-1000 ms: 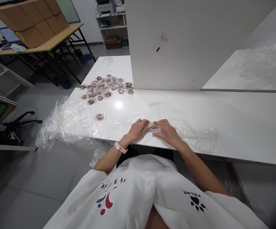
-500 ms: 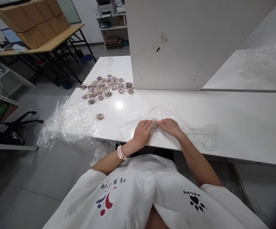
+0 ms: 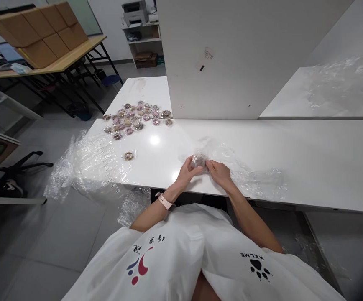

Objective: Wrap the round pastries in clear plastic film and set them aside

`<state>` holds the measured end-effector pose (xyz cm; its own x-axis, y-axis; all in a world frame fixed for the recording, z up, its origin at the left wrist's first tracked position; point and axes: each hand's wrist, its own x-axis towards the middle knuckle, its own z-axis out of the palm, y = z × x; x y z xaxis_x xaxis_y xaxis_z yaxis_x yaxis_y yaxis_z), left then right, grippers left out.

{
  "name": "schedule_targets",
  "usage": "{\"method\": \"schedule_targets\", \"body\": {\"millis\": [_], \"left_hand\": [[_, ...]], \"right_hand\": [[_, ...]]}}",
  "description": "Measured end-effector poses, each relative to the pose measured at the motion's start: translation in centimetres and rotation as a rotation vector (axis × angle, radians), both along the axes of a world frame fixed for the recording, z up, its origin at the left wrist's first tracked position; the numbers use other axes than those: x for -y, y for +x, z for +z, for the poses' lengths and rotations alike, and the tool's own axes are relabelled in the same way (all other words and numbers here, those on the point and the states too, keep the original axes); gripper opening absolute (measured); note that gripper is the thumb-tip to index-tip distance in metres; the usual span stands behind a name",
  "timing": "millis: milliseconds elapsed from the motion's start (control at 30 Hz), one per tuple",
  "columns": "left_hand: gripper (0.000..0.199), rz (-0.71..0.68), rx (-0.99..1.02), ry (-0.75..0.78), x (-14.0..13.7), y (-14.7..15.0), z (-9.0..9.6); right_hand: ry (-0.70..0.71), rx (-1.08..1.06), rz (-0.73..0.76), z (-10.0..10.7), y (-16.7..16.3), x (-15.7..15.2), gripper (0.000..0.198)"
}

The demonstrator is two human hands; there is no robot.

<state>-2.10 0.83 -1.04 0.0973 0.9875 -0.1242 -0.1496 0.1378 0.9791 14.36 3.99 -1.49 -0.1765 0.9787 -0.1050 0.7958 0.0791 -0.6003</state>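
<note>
Between my two hands is a small round brownish piece [image 3: 199,160] with clear plastic film gathered around it. My left hand [image 3: 186,172] curls around its left side, thumb in front and fingers behind. With its fingertips pinched, my right hand [image 3: 219,172] holds the wrapped piece from the right. A loose length of the clear film [image 3: 256,180] trails right across the white table [image 3: 325,159]. The exact kind of the round piece cannot be made out through the film.
Several small round pieces in clear packets [image 3: 134,118] lie spread at the back left. One single packet [image 3: 128,156] sits nearer. A stack of clear bubble film [image 3: 90,161] hangs over the left front edge. An upright white panel [image 3: 225,62] rises behind my hands.
The film that lay spread left of my hands is now gathered around the round piece. My left hand has turned from flat on top to gripping the side, and the piece shows more.
</note>
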Motion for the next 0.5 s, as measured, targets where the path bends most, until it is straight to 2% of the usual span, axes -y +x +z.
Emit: {"method": "schedule_targets", "body": {"millis": [133,200,267,333,367,400,433,500], "left_hand": [[0.063,0.190,0.375,-0.060,0.1,2.1,-0.3],[0.055,0.207,0.413,-0.092,-0.2,2.2,0.0],[0.051,0.220,0.421,-0.091,-0.6,1.8,0.8],[0.049,0.266,0.413,-0.043,-0.9,1.1,1.8],[0.049,0.293,0.400,-0.007,-1.0,0.7,2.4],[0.048,0.316,0.382,0.036,-1.0,0.3,3.0],[0.047,0.331,0.359,0.083,-0.8,0.0,3.6],[0.044,0.313,0.305,0.165,-0.3,-0.4,4.6]], "right_hand": [[0.101,-0.221,-0.022,-0.8,-0.2,0.5,0.045],[0.145,-0.273,-0.004,-0.4,-0.4,0.8,0.047],[0.279,-0.293,-0.016,0.6,-0.7,1.6,0.047],[0.452,-0.306,-0.102,1.8,-0.9,3.0,0.044],[0.486,-0.329,-0.160,2.4,-0.9,3.9,0.043],[0.440,-0.377,-0.203,2.9,-0.9,4.8,0.045],[0.306,-0.458,-0.223,3.3,-0.7,5.6,0.049],[-0.136,-0.722,-0.185,3.5,-0.2,6.7,0.062]]}}
